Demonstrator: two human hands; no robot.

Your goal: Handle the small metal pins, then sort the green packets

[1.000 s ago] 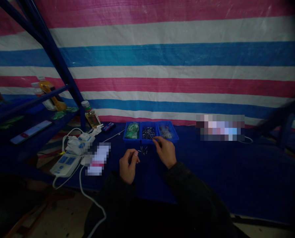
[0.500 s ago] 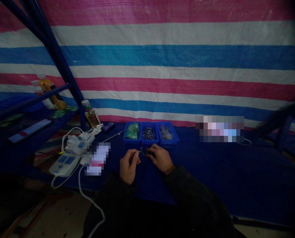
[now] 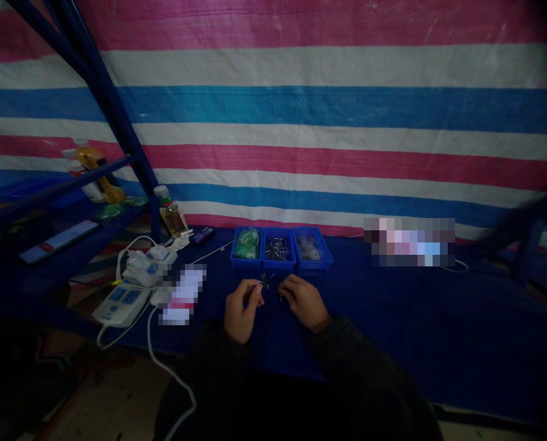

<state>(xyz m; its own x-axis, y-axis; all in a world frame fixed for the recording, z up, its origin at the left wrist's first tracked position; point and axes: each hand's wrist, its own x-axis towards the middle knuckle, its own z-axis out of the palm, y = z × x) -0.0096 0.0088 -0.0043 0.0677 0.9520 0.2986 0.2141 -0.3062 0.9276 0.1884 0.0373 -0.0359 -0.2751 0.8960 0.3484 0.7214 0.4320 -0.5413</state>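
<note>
My left hand (image 3: pixel 242 310) is closed in a pinch on a small metal pin (image 3: pixel 260 282), which pokes out past the thumb and forefinger. Just beyond the fingertips, several similar loose pins (image 3: pixel 267 281) lie in a little heap on the blue table. To the right of them, my right hand (image 3: pixel 306 302) is pinched too, fingers pointing down near the tabletop; a tiny bright tip of a pin (image 3: pixel 281 298) shows below them. Behind the heap stands a blue bin (image 3: pixel 279 265) filled with the same dark and silvery pins.
Blue bins with green bags (image 3: pixel 247 244) and clear bags (image 3: pixel 309 247) flank the pins. On the left are a power strip (image 3: pixel 121 303) with plugs and cables, a blurred phone (image 3: pixel 184 297) and a bottle (image 3: pixel 172 214). A blurred object (image 3: pixel 408 242) lies at right.
My right hand has drawn back to the right, away from the loose pins, and sits slightly lower. My left hand stays nearly in place, still pinching. The view has shifted slightly.
</note>
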